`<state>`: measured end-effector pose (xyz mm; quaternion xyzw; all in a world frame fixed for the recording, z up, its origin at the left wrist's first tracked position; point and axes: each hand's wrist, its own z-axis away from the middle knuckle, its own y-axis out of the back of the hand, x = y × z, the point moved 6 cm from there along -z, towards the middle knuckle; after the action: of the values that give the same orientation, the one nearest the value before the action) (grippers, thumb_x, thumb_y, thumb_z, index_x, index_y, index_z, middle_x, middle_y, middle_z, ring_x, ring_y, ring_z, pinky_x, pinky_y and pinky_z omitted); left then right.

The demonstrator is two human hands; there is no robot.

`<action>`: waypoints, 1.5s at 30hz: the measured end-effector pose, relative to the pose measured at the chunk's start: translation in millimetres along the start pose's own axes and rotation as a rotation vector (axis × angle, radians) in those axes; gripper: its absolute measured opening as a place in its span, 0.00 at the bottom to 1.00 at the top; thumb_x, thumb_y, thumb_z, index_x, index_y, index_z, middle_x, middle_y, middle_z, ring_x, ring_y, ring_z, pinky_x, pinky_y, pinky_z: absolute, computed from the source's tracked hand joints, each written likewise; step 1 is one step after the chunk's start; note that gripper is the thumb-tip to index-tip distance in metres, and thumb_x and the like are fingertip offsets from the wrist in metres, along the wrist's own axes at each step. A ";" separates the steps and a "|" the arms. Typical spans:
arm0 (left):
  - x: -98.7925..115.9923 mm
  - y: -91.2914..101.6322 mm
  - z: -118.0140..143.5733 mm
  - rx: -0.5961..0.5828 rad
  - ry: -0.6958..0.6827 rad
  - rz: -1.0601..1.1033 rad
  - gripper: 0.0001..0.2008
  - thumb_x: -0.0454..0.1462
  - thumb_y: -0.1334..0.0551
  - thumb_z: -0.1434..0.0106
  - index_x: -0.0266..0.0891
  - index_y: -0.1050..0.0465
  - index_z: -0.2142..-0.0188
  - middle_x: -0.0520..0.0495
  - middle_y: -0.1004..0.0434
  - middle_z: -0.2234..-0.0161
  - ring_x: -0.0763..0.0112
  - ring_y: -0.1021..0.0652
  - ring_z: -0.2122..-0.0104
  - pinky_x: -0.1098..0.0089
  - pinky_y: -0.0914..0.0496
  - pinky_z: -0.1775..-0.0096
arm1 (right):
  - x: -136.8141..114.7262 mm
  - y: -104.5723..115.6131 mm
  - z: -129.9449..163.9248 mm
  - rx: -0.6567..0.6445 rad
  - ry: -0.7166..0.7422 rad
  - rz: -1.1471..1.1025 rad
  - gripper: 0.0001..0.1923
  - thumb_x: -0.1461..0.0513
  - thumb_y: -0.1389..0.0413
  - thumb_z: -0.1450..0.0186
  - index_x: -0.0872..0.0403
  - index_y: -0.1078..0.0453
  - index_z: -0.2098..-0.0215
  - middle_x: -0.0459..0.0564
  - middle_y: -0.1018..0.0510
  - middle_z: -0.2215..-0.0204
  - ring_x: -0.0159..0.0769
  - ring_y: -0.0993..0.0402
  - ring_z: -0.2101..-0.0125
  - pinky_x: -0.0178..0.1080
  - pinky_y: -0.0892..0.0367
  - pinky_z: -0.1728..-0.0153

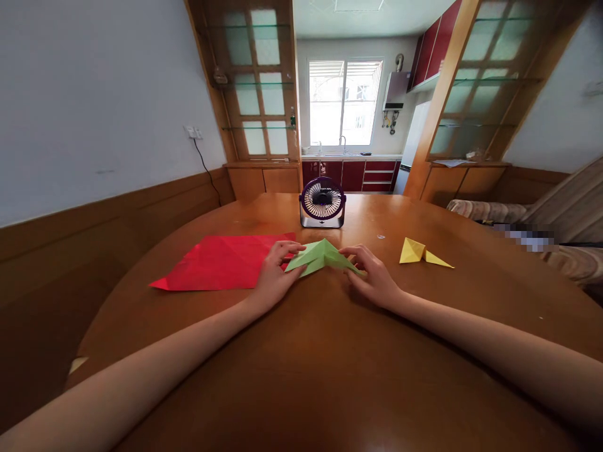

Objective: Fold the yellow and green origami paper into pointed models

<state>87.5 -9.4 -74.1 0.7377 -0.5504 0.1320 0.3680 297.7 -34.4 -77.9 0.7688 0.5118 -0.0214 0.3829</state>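
Note:
A light green sheet of origami paper (324,254), creased into a raised peak along its middle, is held between my two hands over the wooden table. My left hand (277,270) pinches its left edge, thumb below and fingers on top. On the opposite edge, my right hand (370,276) grips the paper between thumb and fingers. Red paper (211,263) lies flat on the table to the left, partly behind my left hand. To the right of my right hand sits a folded yellow paper piece (413,251) with a pointed tail.
A small dark purple desk fan (323,201) stands on the round wooden table (311,376) just beyond the green paper. A tiny white scrap (380,236) lies right of the fan. A patterned sofa (565,220) is at the far right; behind are shelves and a kitchen.

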 end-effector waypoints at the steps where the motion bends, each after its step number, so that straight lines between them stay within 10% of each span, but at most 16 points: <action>1: 1.1 -1.9 0.6 -0.013 0.002 0.013 0.11 0.36 0.34 0.42 0.42 0.26 0.58 0.46 0.30 0.54 0.67 0.25 0.56 0.62 0.26 0.55 | -0.6 0.0 0.3 0.007 0.000 -0.006 0.18 0.69 0.49 0.38 0.51 0.38 0.50 0.52 0.29 0.56 0.34 0.29 0.65 0.39 0.30 0.62; 12: 23.2 -14.2 7.8 -0.152 -0.034 0.157 0.16 0.38 0.34 0.41 0.42 0.28 0.53 0.43 0.31 0.51 0.63 0.26 0.51 0.57 0.30 0.48 | -2.5 7.7 2.1 0.137 0.068 0.028 0.12 0.62 0.47 0.34 0.51 0.36 0.52 0.53 0.24 0.59 0.38 0.27 0.62 0.43 0.29 0.60; 18: 24.8 -22.0 11.5 -0.261 -0.061 0.332 0.24 0.37 0.32 0.42 0.44 0.32 0.47 0.41 0.34 0.46 0.59 0.28 0.46 0.55 0.33 0.43 | -12.5 2.5 1.6 -0.011 0.128 -0.060 0.20 0.62 0.46 0.33 0.51 0.39 0.43 0.55 0.25 0.51 0.41 0.28 0.51 0.47 0.30 0.50; 45: 33.3 -17.9 13.2 -0.184 -0.105 0.215 0.08 0.36 0.40 0.34 0.43 0.25 0.56 0.45 0.28 0.57 0.68 0.24 0.55 0.67 0.24 0.57 | -21.4 -12.9 1.7 -0.236 0.272 -0.016 0.28 0.67 0.50 0.33 0.44 0.44 0.36 0.55 0.36 0.46 0.42 0.37 0.44 0.52 0.35 0.43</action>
<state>113.0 -40.1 -70.4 0.6437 -0.6544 0.0808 0.3884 277.8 -49.6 -77.4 0.7101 0.5639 0.1398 0.3978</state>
